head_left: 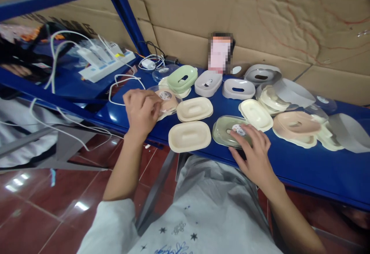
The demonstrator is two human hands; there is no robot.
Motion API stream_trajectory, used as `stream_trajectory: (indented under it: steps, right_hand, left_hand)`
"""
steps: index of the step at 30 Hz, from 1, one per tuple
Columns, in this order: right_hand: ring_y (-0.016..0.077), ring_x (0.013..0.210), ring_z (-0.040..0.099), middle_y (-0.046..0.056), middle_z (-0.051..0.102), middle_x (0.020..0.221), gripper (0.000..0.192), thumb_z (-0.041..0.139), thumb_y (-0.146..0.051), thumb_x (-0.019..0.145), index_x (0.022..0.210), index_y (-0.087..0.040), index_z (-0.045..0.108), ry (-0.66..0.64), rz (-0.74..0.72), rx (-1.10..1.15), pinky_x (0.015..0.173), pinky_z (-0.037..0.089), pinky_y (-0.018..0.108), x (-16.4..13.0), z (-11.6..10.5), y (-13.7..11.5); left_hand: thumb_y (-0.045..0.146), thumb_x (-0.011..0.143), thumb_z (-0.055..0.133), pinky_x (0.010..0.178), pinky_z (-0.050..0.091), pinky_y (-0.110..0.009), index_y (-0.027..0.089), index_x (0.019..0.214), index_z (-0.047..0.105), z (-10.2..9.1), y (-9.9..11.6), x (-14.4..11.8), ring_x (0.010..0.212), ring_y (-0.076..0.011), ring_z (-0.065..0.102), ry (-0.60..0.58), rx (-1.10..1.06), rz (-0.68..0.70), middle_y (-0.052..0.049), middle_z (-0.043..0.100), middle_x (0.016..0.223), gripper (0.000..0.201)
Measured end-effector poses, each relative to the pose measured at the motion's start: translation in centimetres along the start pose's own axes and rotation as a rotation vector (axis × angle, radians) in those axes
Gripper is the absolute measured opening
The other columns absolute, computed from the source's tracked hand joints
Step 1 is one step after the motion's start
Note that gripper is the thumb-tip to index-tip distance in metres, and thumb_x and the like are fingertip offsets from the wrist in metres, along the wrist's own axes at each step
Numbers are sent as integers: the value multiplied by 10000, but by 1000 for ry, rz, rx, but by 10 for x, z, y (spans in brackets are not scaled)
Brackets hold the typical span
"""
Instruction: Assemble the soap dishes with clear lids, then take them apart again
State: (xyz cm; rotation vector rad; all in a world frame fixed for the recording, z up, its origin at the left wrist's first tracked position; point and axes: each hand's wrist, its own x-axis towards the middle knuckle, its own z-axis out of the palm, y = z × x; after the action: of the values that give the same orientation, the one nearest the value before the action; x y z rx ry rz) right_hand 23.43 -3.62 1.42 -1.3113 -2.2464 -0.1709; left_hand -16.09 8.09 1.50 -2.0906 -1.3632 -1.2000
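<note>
My left hand [142, 109] has its fingers curled at the left edge of a clear lid [165, 95] with a round label; its fingertips are partly hidden. Under that lid lies a peach soap dish [170, 105]. My right hand [256, 146] rests with spread fingers on a green soap dish [221, 136] that has a clear lid and a label. Between the hands, two cream oval trays [190, 140] with raised middles lie one behind the other. A light green slotted dish [182, 78] sits behind my left hand, over a cream piece.
Grey and white slotted dishes [238, 89] line the back of the blue shelf [291, 163]. Stacked peach, cream and grey parts [296, 123] lie at the right. A phone [221, 51] leans on the cardboard. At left are a power strip [105, 67], white cables and a blue post [127, 15].
</note>
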Motion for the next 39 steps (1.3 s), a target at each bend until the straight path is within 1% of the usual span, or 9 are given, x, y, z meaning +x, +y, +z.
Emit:
stream_trajectory:
  steps: [4, 9, 17, 20, 23, 27, 31, 35, 39]
  right_hand:
    - [367, 1515, 504, 147, 559, 1572, 546, 633, -287, 1055, 1580, -332, 491, -3, 0, -20, 1232, 324, 573, 1, -1, -2]
    - [366, 1510, 499, 148, 568, 1564, 527, 619, -294, 1061, 1574, -325, 500, -2, 31, -28, 1212, 333, 573, 1, -1, -3]
    - [350, 1405, 564, 156, 607, 1515, 451, 634, -321, 1068, 1516, -306, 575, 47, 97, -131, 1151, 347, 551, 1, -5, -6]
    - [350, 1387, 568, 165, 614, 1513, 440, 622, -321, 1075, 1512, -280, 593, 33, 84, -170, 1115, 370, 540, 4, -9, -10]
    - [351, 1355, 581, 168, 627, 1511, 455, 605, -340, 1085, 1535, -270, 589, -15, 80, -238, 1075, 394, 530, 10, -12, -12]
    - [365, 1365, 575, 193, 612, 1551, 502, 566, -298, 1091, 1586, -217, 545, -60, 75, -329, 1094, 394, 555, 24, -11, -12]
    - [358, 1466, 518, 183, 544, 1644, 569, 513, -149, 1059, 1627, -170, 490, -124, -42, -340, 1184, 340, 583, 41, -6, -17]
    - [328, 1520, 485, 156, 502, 1689, 575, 446, -99, 1060, 1632, -149, 479, -189, -250, -286, 1233, 323, 550, 73, 3, -24]
    - [352, 1501, 506, 165, 546, 1651, 521, 509, -246, 1103, 1616, -151, 495, -274, -387, -220, 1204, 367, 538, 127, 18, -27]
  left_hand:
    - [262, 967, 699, 968, 447, -582, 313, 1038, 699, -3, 11, -3, 998, -304, 649, 87, 3, 33, -83, 723, 1075, 87]
    - [186, 940, 707, 802, 463, -457, 353, 1192, 734, -14, 48, -14, 879, -262, 651, 122, 46, 174, -61, 717, 999, 304]
    - [133, 993, 572, 901, 482, -491, 248, 1221, 765, 18, 85, 24, 1033, -321, 656, -300, 12, 122, -131, 742, 1162, 320]
    - [250, 1000, 686, 983, 482, -543, 217, 1290, 739, 24, 87, 36, 1156, -378, 650, -439, -22, 134, -160, 734, 1272, 297]
    - [410, 1021, 722, 1107, 450, -596, 213, 1428, 661, 14, 92, 36, 1303, -400, 630, -493, -72, 148, -179, 686, 1429, 456]
    - [408, 1085, 629, 1233, 375, -616, 255, 1536, 561, -18, 107, 12, 1479, -368, 545, -503, -145, 182, -182, 569, 1601, 480]
    - [413, 1052, 695, 1229, 401, -597, 249, 1467, 592, -47, 120, -30, 1421, -357, 599, -482, -158, 172, -170, 640, 1512, 458]
    - [337, 1031, 735, 1235, 399, -599, 250, 1353, 658, -53, 119, -64, 1380, -341, 634, -467, -192, 143, -145, 689, 1439, 342]
    - [232, 1027, 729, 1242, 401, -587, 241, 1224, 696, -50, 113, -75, 1299, -287, 682, -412, -269, 128, -128, 715, 1384, 200]
